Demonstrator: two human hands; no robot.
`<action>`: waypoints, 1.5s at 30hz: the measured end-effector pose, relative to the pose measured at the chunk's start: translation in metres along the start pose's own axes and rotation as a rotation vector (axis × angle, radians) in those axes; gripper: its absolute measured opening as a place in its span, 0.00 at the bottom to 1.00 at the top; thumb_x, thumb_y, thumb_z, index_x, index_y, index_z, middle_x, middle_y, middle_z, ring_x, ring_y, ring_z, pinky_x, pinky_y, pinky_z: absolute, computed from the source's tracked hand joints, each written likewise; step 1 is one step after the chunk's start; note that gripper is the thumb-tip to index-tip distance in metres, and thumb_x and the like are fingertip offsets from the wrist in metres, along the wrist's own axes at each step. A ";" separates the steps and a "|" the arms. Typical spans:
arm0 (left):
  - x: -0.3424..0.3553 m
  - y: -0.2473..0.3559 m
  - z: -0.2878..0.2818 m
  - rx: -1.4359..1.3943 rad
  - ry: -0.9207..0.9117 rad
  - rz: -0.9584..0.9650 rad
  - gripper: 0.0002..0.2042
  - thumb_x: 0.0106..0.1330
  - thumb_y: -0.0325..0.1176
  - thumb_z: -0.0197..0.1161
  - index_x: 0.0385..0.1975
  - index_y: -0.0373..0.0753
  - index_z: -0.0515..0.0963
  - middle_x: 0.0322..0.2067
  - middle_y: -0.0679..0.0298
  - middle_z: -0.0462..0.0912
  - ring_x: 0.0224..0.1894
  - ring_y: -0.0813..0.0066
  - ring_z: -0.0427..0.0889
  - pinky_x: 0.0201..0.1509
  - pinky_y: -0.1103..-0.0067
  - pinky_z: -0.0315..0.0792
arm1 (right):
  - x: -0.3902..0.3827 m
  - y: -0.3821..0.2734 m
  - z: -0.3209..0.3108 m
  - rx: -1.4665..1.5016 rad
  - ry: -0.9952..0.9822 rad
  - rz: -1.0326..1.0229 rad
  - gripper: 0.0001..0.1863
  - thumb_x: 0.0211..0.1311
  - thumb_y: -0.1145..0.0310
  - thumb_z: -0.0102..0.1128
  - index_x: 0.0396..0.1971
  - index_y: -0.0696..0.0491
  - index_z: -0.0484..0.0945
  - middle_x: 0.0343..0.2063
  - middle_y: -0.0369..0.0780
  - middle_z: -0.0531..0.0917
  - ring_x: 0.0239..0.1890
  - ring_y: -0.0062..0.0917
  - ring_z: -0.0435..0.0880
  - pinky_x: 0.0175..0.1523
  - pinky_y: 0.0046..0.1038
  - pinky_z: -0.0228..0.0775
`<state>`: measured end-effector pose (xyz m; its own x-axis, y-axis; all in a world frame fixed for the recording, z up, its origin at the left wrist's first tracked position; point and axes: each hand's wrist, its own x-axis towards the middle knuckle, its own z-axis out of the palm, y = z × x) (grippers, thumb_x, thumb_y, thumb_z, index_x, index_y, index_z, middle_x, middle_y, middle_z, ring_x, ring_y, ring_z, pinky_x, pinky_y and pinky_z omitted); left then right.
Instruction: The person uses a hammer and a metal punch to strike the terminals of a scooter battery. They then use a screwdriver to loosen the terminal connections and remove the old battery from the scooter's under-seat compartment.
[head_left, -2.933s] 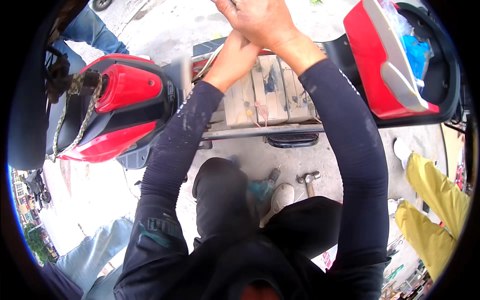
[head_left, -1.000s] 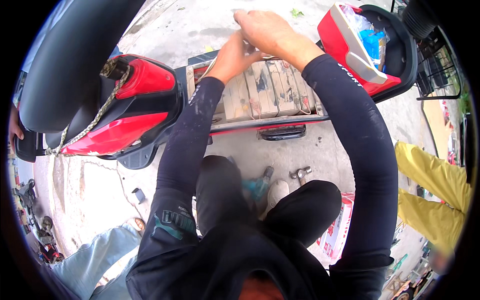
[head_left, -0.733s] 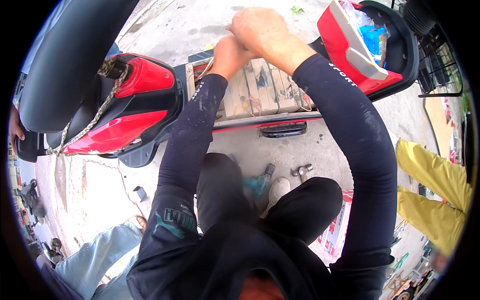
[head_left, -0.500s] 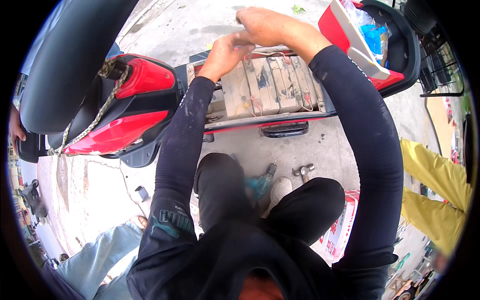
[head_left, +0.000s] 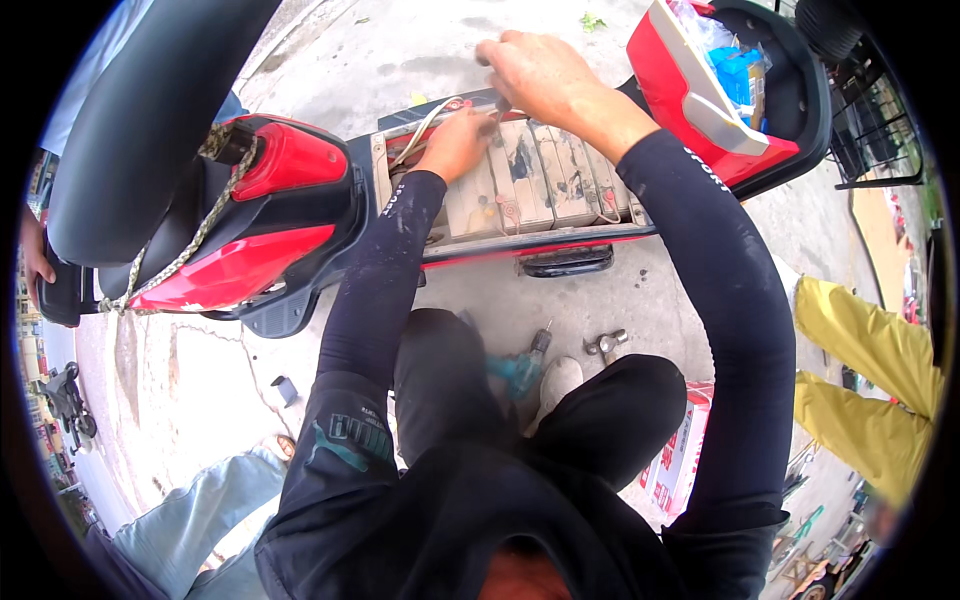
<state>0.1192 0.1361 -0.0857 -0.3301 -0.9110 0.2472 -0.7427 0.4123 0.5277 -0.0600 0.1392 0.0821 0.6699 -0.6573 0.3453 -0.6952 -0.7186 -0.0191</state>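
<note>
Bright, flat daylight here, looks overcast-ish since the shadows on the concrete ground [head_left: 600, 300] are soft and short, mostly pooled right under the scooter [head_left: 300, 210]. No harsh glare, just a mild sheen on the red panels. Heavy fisheye: straight edges bow hard toward the rim and a black circular border eats the corners. Center is reasonably sharp, the right hand [head_left: 535, 75] a touch smeared, and everything near the edges goes soft and squashed.
</note>
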 end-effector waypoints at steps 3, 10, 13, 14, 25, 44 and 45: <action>0.003 -0.009 0.004 0.024 -0.022 0.045 0.10 0.62 0.29 0.69 0.43 0.39 0.85 0.41 0.51 0.85 0.43 0.52 0.84 0.54 0.64 0.76 | -0.014 0.008 0.001 0.224 0.197 -0.169 0.16 0.57 0.75 0.66 0.47 0.54 0.79 0.40 0.42 0.81 0.50 0.41 0.81 0.52 0.40 0.76; 0.012 -0.010 -0.017 -0.119 -0.019 -0.130 0.09 0.67 0.31 0.67 0.43 0.38 0.86 0.38 0.56 0.89 0.44 0.64 0.87 0.51 0.71 0.78 | -0.071 0.000 -0.019 0.247 0.551 0.165 0.17 0.55 0.76 0.70 0.46 0.54 0.80 0.40 0.44 0.81 0.47 0.43 0.81 0.52 0.42 0.75; 0.019 -0.020 -0.012 -0.347 0.195 -0.250 0.13 0.73 0.35 0.62 0.50 0.35 0.83 0.37 0.60 0.89 0.43 0.74 0.87 0.48 0.73 0.80 | -0.074 0.005 -0.017 0.223 0.602 0.247 0.16 0.56 0.75 0.70 0.45 0.55 0.80 0.39 0.44 0.82 0.46 0.43 0.81 0.51 0.42 0.75; 0.026 -0.008 -0.010 -0.376 0.276 -0.200 0.14 0.74 0.36 0.61 0.51 0.35 0.83 0.36 0.61 0.89 0.41 0.74 0.87 0.47 0.73 0.80 | -0.074 0.008 -0.017 0.243 0.603 0.274 0.15 0.56 0.75 0.71 0.45 0.56 0.80 0.38 0.45 0.82 0.46 0.43 0.81 0.50 0.41 0.75; 0.066 -0.027 -0.020 0.128 0.124 -0.095 0.20 0.71 0.34 0.60 0.62 0.42 0.76 0.55 0.42 0.80 0.60 0.43 0.78 0.62 0.58 0.73 | -0.062 -0.010 -0.110 -0.023 0.614 0.228 0.14 0.58 0.74 0.69 0.41 0.59 0.75 0.34 0.51 0.80 0.39 0.46 0.83 0.43 0.43 0.75; 0.056 0.071 0.091 -0.152 0.228 -0.008 0.19 0.55 0.39 0.76 0.48 0.47 0.87 0.63 0.56 0.76 0.69 0.55 0.66 0.75 0.61 0.58 | -0.039 0.072 -0.001 -0.359 0.029 0.433 0.15 0.66 0.64 0.68 0.45 0.59 0.83 0.36 0.49 0.88 0.39 0.44 0.88 0.46 0.38 0.82; 0.055 0.070 0.091 -0.161 0.220 0.019 0.21 0.55 0.39 0.76 0.50 0.47 0.87 0.64 0.55 0.75 0.71 0.55 0.65 0.76 0.61 0.57 | -0.040 0.071 -0.004 -0.344 0.026 0.434 0.16 0.66 0.63 0.67 0.44 0.60 0.83 0.37 0.49 0.88 0.40 0.46 0.88 0.47 0.39 0.82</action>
<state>-0.0038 0.1136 -0.1088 -0.1955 -0.8865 0.4195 -0.6297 0.4414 0.6393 -0.1369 0.1150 0.0708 0.2994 -0.8676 0.3969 -0.9539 -0.2645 0.1416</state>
